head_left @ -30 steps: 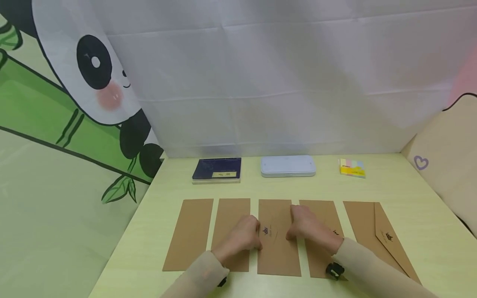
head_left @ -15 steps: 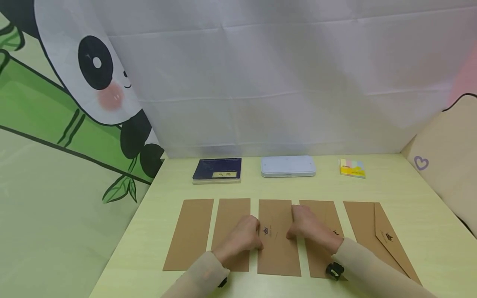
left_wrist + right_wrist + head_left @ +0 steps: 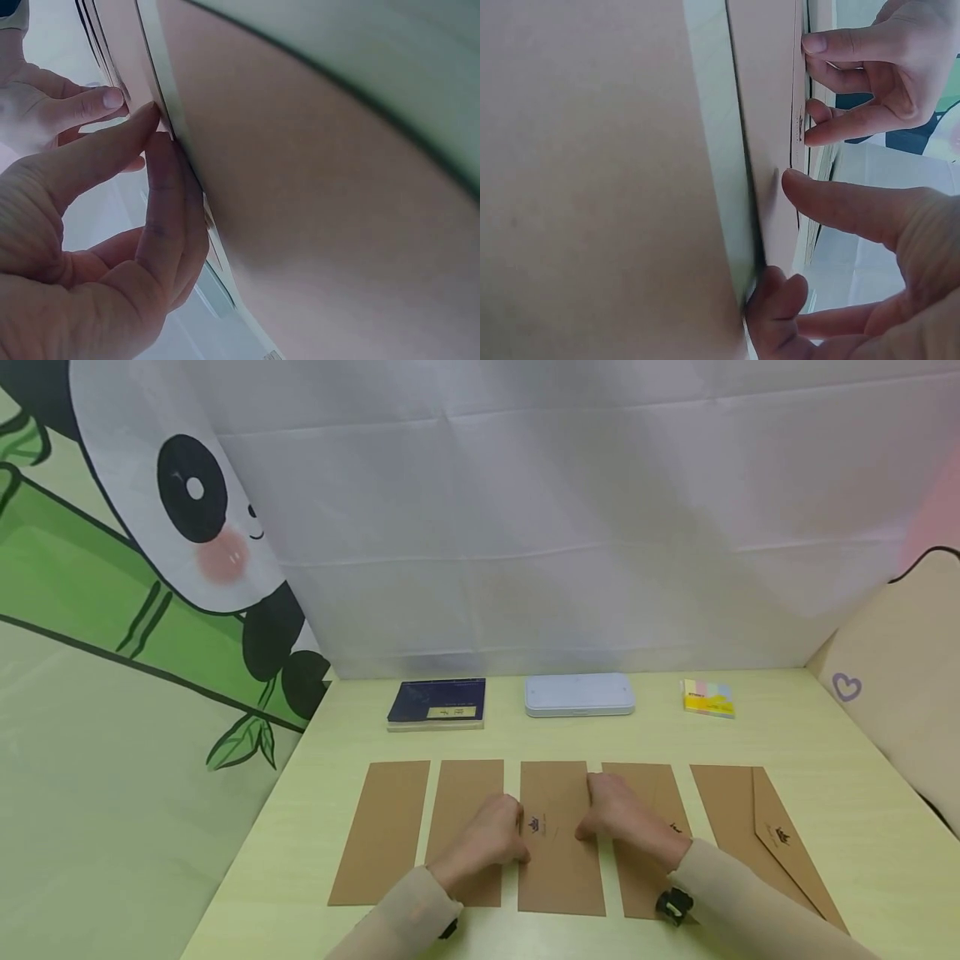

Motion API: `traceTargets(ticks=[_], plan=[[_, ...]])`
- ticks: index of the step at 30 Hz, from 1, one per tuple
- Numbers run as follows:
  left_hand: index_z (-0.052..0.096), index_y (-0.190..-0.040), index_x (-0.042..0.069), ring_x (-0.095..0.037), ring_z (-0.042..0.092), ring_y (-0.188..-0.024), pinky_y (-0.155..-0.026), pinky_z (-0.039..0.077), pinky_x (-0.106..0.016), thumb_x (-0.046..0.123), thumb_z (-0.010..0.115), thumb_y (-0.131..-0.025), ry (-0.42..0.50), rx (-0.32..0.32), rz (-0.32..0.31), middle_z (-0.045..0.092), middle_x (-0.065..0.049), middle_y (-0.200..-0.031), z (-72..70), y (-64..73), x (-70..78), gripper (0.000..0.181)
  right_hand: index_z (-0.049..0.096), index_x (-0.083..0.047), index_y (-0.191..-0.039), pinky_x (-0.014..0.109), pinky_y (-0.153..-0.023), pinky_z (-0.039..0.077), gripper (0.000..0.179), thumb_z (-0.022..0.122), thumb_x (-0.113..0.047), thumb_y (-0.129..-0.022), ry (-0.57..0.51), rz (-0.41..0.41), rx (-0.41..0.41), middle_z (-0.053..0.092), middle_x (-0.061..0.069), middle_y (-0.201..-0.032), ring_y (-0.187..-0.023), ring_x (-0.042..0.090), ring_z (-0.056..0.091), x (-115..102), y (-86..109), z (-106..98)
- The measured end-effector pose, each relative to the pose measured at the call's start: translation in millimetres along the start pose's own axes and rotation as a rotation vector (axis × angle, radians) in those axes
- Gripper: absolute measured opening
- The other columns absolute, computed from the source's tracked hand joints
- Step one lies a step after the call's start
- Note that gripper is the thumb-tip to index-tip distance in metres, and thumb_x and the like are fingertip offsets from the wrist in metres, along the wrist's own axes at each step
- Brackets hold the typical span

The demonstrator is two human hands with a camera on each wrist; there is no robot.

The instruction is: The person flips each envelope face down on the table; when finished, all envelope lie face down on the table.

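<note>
Brown kraft envelopes lie in a row across the table. At the middle envelope (image 3: pixel 558 877), which bears a small crown print, both hands are at work. My left hand (image 3: pixel 480 837) holds its left edge, thumb and fingertips close together there in the left wrist view. Opposite, my right hand (image 3: pixel 624 817) grips the right edge; the right wrist view shows its thumb (image 3: pixel 840 202) on the face and curled fingertips (image 3: pixel 776 296) along the side. My left forearm crosses the second envelope (image 3: pixel 471 789), and my right hand covers part of the fourth envelope (image 3: pixel 645 789).
The leftmost envelope (image 3: pixel 381 835) lies plain side up; the rightmost envelope (image 3: pixel 727 818) shows its flap. Behind the row are a dark blue book (image 3: pixel 437 700), a pale blue flat case (image 3: pixel 579 695) and a pack of sticky notes (image 3: pixel 708 699). A white cloth (image 3: pixel 525 527) hangs behind.
</note>
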State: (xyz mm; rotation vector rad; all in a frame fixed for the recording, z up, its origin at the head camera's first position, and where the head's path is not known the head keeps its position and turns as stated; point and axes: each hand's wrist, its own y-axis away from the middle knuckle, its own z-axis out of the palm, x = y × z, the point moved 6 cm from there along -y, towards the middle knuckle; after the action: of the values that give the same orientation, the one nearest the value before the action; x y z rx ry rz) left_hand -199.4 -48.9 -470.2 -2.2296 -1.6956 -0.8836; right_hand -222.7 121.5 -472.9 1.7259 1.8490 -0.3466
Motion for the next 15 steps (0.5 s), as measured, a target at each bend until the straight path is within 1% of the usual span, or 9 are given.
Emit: traceTargets(ticks=[8, 12, 15], plan=[[0.055, -0.069, 0.005, -0.015, 0.047, -0.055, -0.046, 0.041, -0.027, 0.002, 0.088, -0.058, 0.022, -0.002, 0.011, 0.051, -0.003, -0.067, 1.3, -1.0, -1.3, 0.035, 0.057, 0.007, -0.104, 0.037, -0.065, 0.048, 0.059, 0.088, -0.004, -0.056, 0.01, -0.026, 0.013, 0.055, 0.011, -0.084, -0.074, 0.024, 0.051, -2.2, 2.8, -3.8], [0.056, -0.073, 0.005, -0.016, 0.048, -0.063, -0.05, 0.042, -0.026, 0.006, 0.089, -0.058, 0.009, -0.003, 0.021, 0.048, -0.003, -0.074, 2.2, -1.9, 0.0, 0.037, 0.056, 0.005, -0.101, 0.036, -0.062, 0.047, 0.054, 0.087, -0.001, -0.057, -0.017, -0.025, 0.006, 0.055, 0.01, -0.083, -0.072, 0.024, 0.05, -3.1, 4.3, -5.8], [0.057, -0.076, 0.004, -0.017, 0.045, -0.068, -0.055, 0.042, -0.026, 0.013, 0.09, -0.057, -0.036, -0.004, 0.029, 0.044, -0.003, -0.08, 2.7, -2.7, 1.8, 0.039, 0.055, 0.007, -0.113, 0.037, -0.064, 0.048, 0.065, 0.087, 0.001, -0.056, -0.05, -0.042, 0.01, 0.06, 0.013, -0.09, -0.077, 0.024, 0.054, -3.4, 6.0, -7.6]])
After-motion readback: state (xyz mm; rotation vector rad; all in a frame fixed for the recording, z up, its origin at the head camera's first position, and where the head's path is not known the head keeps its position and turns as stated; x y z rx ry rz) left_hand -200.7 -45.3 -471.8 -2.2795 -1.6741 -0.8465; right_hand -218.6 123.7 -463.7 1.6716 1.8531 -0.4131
